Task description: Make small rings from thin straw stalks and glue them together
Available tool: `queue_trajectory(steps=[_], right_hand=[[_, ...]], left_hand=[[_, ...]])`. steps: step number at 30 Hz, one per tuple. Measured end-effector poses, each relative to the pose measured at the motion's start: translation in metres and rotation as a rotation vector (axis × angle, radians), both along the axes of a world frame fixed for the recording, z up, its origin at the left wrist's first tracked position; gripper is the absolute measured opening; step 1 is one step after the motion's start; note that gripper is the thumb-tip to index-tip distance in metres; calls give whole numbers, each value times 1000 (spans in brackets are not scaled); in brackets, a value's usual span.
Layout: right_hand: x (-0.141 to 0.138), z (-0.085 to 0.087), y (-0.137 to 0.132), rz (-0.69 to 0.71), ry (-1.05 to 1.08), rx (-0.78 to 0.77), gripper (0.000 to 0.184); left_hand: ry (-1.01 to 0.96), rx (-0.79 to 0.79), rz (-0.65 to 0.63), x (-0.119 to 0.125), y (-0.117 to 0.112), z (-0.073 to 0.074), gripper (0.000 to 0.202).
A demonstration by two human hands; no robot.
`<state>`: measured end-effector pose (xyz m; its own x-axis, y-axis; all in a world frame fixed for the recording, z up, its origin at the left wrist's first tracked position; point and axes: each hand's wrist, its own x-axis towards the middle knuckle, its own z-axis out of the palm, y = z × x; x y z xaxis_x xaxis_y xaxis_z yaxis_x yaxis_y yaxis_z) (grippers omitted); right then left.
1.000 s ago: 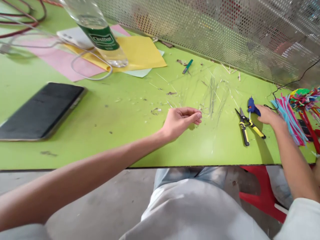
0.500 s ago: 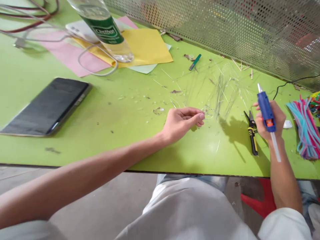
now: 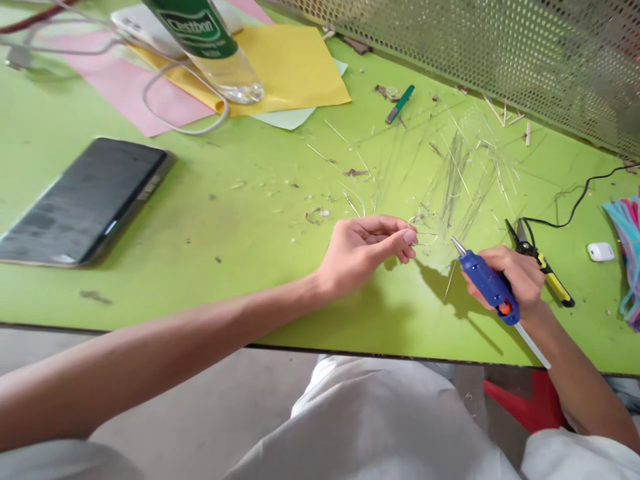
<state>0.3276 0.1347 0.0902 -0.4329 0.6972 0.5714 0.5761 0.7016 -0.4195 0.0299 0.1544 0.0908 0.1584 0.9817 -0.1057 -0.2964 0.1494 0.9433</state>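
My left hand [image 3: 367,250] rests on the green table [image 3: 240,220] with fingers curled in a pinch; whatever sits between the fingertips is too small to name. My right hand [image 3: 515,277] grips a blue glue gun [image 3: 487,283], its metal tip pointing up-left toward my left fingertips, a short gap apart. A white glue stick pokes out of the gun's back end. Dried glue strings [image 3: 460,173] streak the table just beyond both hands.
Yellow-handled pliers [image 3: 543,263] lie right of the gun, with a black cord behind them. A dark phone [image 3: 85,200] lies at left. A bottle [image 3: 213,47] stands on yellow paper [image 3: 295,73] at the back. Pipe cleaners [image 3: 627,253] lie at the right edge; a perforated metal screen [image 3: 475,47] borders the back.
My right hand picked the glue gun up from beside the pliers and brought it left and down, tip now near my left fingers. The left hand stayed in place.
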Motion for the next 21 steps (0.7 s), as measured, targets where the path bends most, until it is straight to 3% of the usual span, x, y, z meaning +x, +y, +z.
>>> queue_trajectory(steps=[4, 12, 21], right_hand=[[-5, -1, 1, 78, -66, 182, 20], [-10, 3, -3, 110, -80, 144, 12], [-12, 4, 1, 112, -40, 177, 5]], left_hand=[[2, -9, -14, 0, 0, 0, 39], [-37, -80, -101, 1, -3, -1, 40], [-22, -79, -85, 0, -4, 1, 42]])
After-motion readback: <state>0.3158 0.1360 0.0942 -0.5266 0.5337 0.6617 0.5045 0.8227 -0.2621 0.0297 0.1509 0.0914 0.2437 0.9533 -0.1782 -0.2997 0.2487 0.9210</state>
